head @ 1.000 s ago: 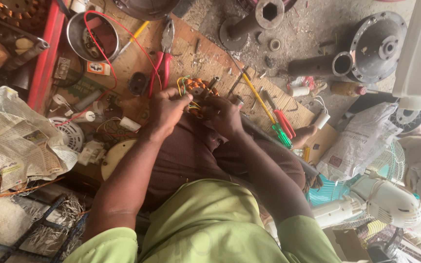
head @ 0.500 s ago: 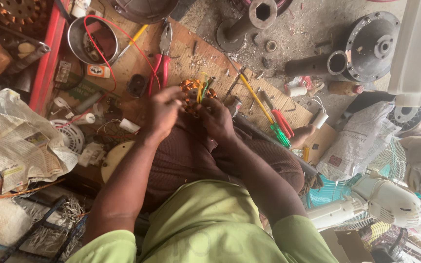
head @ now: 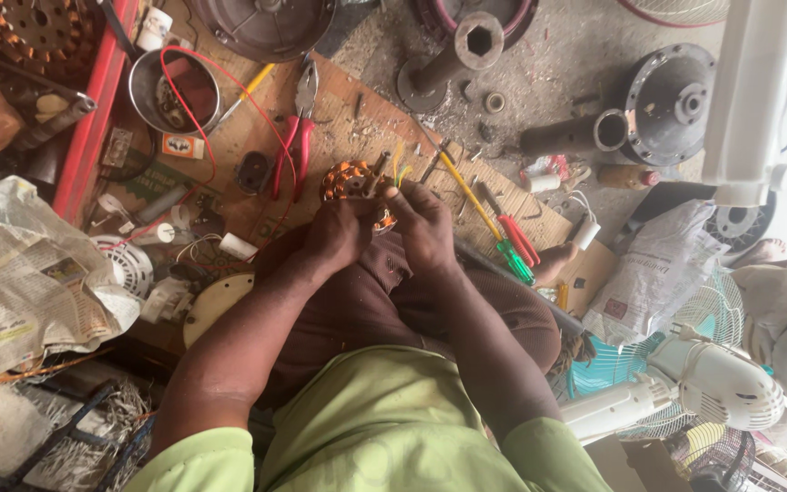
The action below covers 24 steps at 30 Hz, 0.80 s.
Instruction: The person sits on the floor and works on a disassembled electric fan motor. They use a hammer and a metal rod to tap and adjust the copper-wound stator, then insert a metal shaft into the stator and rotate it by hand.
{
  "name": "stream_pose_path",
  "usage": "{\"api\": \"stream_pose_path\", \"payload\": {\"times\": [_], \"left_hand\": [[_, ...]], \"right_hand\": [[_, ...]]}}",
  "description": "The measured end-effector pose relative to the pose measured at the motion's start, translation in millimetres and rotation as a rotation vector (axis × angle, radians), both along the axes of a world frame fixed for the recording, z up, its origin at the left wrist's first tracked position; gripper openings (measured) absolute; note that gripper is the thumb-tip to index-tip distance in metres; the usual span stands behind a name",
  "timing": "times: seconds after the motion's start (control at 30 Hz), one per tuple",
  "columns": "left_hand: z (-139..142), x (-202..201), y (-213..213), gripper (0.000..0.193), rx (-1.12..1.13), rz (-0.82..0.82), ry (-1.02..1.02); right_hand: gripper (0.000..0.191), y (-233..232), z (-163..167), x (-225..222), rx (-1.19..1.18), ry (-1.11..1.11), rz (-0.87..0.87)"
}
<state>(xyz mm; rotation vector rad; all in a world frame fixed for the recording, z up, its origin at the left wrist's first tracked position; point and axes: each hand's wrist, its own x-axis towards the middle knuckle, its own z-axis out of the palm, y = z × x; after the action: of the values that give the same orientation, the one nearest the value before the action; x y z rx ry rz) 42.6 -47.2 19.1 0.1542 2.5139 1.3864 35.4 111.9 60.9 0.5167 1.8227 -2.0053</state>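
Over the lap, head view: both hands met on a copper-wound stator (head: 350, 180), held above the wooden board (head: 357, 128).
Left hand (head: 337, 233): fingers curled snug around the stator's near edge, gripping it.
Right hand (head: 424, 226): fingers bent tight on the stator's right side, by the yellow and green leads (head: 399, 166); fingertips hidden, exact pinch unclear.
Stator position: between the two hands, just above the brown-trousered knees, touching both palms.
Nearby left: red-handled pliers (head: 297, 137) lay on the board just beside the stator; steel bowl (head: 175, 89) with red wire further up-left.
Nearby right: yellow screwdriver (head: 468, 193) and green-handled tool (head: 514, 262) lay on the board close to the right hand.
Far left: crumpled newspaper (head: 29, 282).
Lower right: white fan (head: 703, 383).
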Motion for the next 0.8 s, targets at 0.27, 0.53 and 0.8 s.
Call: {"api": "stream_pose_path", "payload": {"times": [0.27, 0.53, 0.8], "left_hand": [[-15, 5, 3, 0.016, 0.013, -0.007, 0.096], [-22, -1, 5, 0.027, -0.201, -0.108, -0.196], [46, -20, 18, 0.032, 0.284, 0.118, -0.074]], "right_hand": [[0.026, 11, 27, -9, -0.097, -0.011, -0.092], [0.025, 15, 31, -9, 0.009, 0.054, -0.118], [0.027, 26, 42, -19, 0.124, 0.0, -0.006]]}}
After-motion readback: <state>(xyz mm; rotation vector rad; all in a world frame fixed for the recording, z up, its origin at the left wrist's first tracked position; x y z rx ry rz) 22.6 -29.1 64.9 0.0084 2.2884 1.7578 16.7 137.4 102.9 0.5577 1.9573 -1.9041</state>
